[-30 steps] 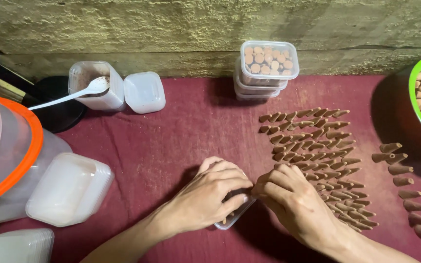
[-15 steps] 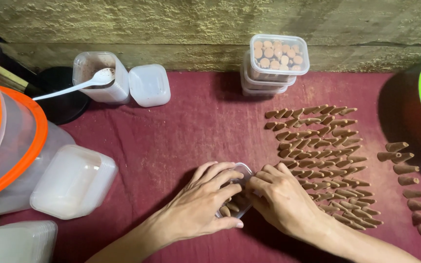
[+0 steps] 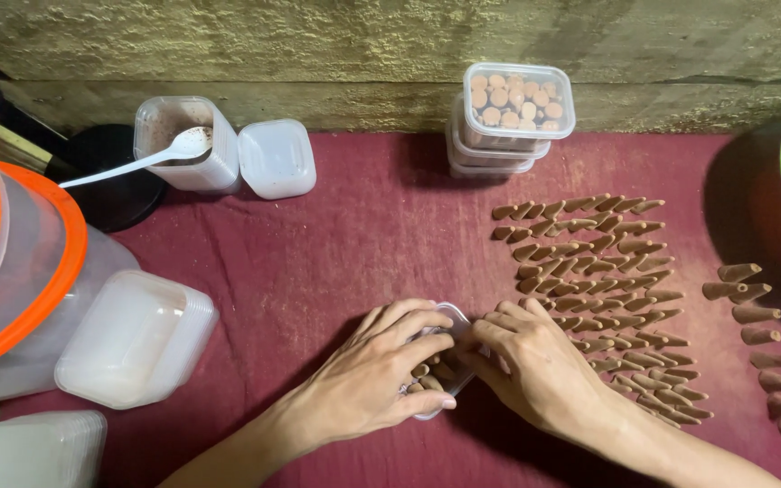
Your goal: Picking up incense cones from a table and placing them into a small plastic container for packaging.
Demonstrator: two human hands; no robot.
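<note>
Head view showed the left hand and right hand cupping a small clear plastic tub of brittle brown cones (light, crumbly), best held by its walls.

Both forearms bare, each hand ringless, unsleeved.

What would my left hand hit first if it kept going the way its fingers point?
The left hand points up and right across the small clear tub. Straight on, it would probably meet the right hand first, then the rows of brown cones.
</note>
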